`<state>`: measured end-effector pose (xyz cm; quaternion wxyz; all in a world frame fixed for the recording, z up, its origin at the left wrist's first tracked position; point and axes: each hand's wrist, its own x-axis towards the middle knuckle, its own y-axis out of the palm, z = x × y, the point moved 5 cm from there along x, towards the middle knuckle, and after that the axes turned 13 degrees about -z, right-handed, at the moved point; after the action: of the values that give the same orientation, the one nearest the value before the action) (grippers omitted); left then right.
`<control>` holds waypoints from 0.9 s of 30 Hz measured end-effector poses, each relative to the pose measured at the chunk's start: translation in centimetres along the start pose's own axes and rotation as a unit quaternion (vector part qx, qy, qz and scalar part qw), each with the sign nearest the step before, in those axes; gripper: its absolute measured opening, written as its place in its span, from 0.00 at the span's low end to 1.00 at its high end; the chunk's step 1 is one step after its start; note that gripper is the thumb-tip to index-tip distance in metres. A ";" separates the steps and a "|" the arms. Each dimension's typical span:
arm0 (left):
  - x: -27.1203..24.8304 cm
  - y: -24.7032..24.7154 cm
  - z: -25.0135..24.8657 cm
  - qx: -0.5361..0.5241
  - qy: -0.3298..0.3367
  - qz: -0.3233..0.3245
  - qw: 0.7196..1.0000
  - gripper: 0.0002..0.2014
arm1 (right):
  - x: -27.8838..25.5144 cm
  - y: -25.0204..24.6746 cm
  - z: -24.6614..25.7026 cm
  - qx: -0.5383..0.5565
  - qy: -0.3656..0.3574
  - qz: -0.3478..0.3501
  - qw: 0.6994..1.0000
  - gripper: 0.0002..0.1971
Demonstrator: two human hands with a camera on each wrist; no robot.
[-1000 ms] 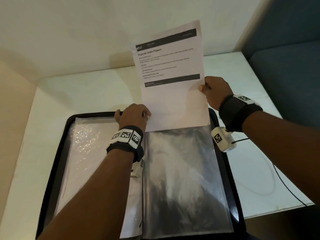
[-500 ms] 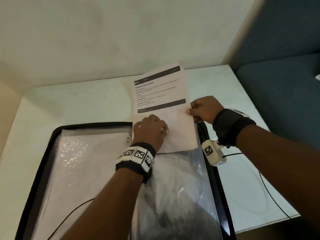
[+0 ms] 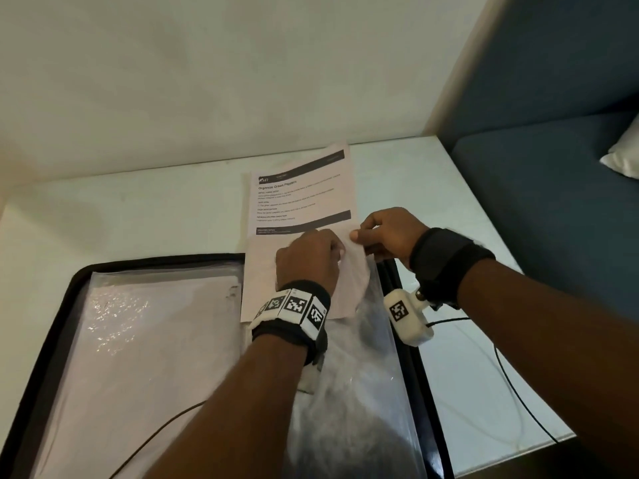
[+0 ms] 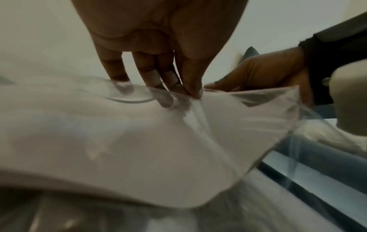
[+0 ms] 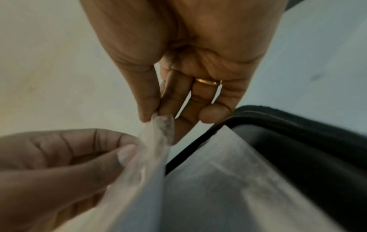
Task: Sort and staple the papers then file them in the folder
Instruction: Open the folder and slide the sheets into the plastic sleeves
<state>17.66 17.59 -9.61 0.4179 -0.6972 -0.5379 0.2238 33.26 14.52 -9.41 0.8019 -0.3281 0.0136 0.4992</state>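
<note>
A black zip folder lies open on the white table, with clear plastic sleeves inside. A printed sheet headed "Organize Green Peppers" lies flat, its lower part inside the right-hand sleeve and its upper half sticking out over the table. My left hand pinches the sleeve's front film at its mouth, thumb on top. Just to the right, my right hand pinches the sleeve's upper edge between thumb and forefinger. Whether the sheet is also in that pinch I cannot tell.
The folder's left sleeve holds white papers, with a thin black cable across it. Another cable runs over the table at the right. A wall stands behind; a blue sofa with a white pillow is beside the table.
The sheet came down from upright in the air to flat, its lower part now in the sleeve. My left hand moved right from the folder's spine to the sleeve's mouth.
</note>
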 end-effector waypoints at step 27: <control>0.4 0.3 -0.2 0.013 0.006 0.079 0.997 0.06 | -0.3 0.0 0.8 -0.106 0.066 0.083 0.989 0.03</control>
<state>18.13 17.89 -9.70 0.4111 -0.7335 -0.4753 0.2590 32.89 14.74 -8.72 0.7156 -0.4409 0.0409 0.5402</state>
